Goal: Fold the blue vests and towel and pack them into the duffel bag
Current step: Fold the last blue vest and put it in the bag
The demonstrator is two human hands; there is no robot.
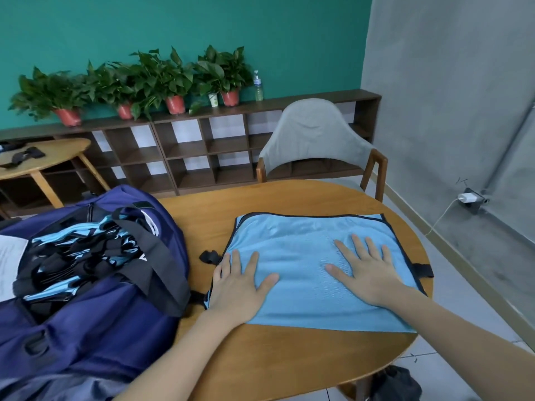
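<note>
Both hands are laid flat, fingers spread, on a folded blue vest (307,256) on the wooden table (289,357): left hand (240,285) at its left edge, right hand (364,273) toward its right. An open duffel bag (95,314), holding more vests, lies just left.

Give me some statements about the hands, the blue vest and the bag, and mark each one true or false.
1. Both hands lie flat on the blue vest. True: left hand, right hand.
2. The duffel bag is zipped closed. False: it is open, with blue and black items inside.
3. The bag sits to the left of the vest. True.
4. The right hand pinches a black strap. False: its fingers are spread flat on the fabric.
5. The vest hangs over the chair. False: it lies on the wooden table.
</note>
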